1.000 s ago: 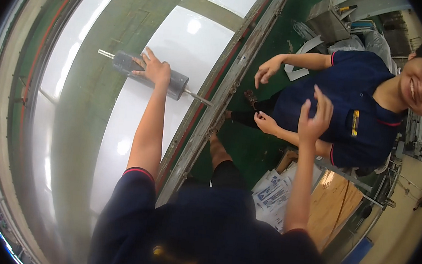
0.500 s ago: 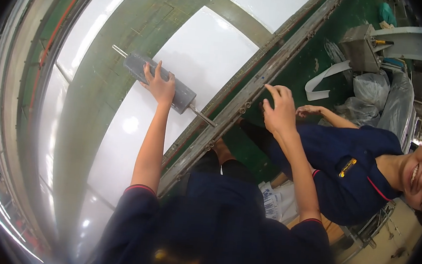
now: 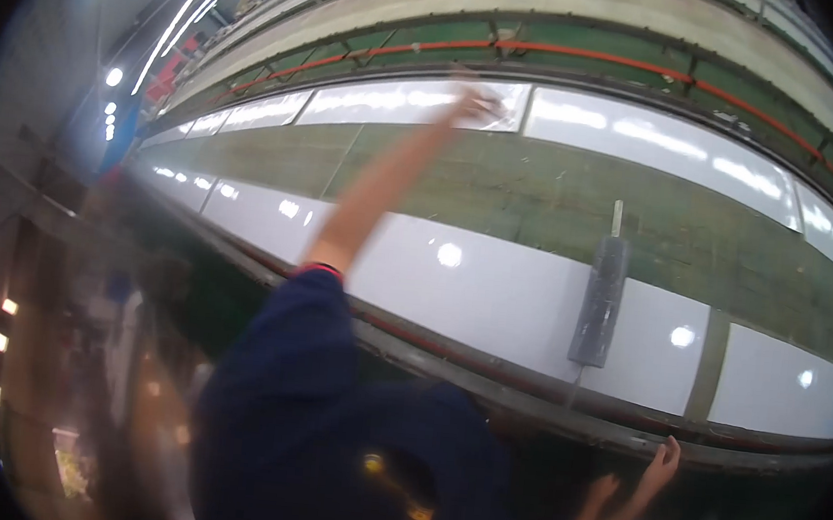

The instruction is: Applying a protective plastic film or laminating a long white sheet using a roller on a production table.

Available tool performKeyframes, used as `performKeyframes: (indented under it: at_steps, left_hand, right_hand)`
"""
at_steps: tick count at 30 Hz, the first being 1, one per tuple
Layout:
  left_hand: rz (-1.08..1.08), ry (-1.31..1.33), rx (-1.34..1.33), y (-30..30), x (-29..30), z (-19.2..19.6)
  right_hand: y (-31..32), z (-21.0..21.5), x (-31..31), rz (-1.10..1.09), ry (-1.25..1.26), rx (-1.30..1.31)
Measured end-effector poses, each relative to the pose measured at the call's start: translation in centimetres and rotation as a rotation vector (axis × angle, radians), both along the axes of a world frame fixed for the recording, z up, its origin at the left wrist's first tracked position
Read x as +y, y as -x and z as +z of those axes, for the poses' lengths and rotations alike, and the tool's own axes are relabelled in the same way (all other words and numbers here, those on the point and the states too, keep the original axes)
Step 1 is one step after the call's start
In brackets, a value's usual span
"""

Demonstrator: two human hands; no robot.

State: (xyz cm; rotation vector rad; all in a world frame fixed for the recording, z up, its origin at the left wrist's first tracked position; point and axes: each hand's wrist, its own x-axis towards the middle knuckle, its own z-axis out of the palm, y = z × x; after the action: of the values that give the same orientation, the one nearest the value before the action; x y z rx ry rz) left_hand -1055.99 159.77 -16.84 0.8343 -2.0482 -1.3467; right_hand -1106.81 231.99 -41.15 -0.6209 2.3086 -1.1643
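My left hand [image 3: 472,104] is stretched far across the table, over the right end of a white sheet [image 3: 381,101] in the far row. Motion smears its fingers, so I cannot see whether they grip anything. A long dark grey block [image 3: 601,301] with a metal rod [image 3: 617,216] at its far end lies across a near white sheet [image 3: 494,277], with no hand on it. Low at the right, my right hand [image 3: 640,481] hovers by the table's near edge, thumb and fingers apart, holding nothing visible.
The green tabletop [image 3: 532,181] shows between two rows of white sheets. A raised rail [image 3: 408,358] borders its near side. Beyond the far row runs an orange pipe [image 3: 593,53]. Another white sheet [image 3: 782,381] lies at the right.
My left hand has let go of the grey block and reached to the far row. The view has swung left; the co-worker is no longer in sight. My right hand appears lower.
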Motion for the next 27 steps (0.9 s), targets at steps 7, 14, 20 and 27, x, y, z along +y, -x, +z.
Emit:
performKeyframes:
  at_steps: [7, 14, 20, 27]
  left_hand:
    - [-0.133, -0.242, 0.046, -12.9, 2.7, -9.7]
    - [0.274, -0.253, -0.134, -19.1, -0.9, -19.2]
    - [0.169, -0.586, -0.307, 5.0, 16.4, -36.1]
    - [0.571, -0.144, -0.491, 21.1, 23.7, -38.6]
  right_hand:
    - [-5.5, 3.1, -8.1, 0.136, 0.088, 0.004]
    - [-21.6, 2.6, -0.7, 0.516, -0.326, 0.302]
    - [-24.5, 11.7, 4.6, 0.137, -0.35, 0.334]
    - [-25.6, 11.6, 9.4, -0.322, -0.316, 0.096]
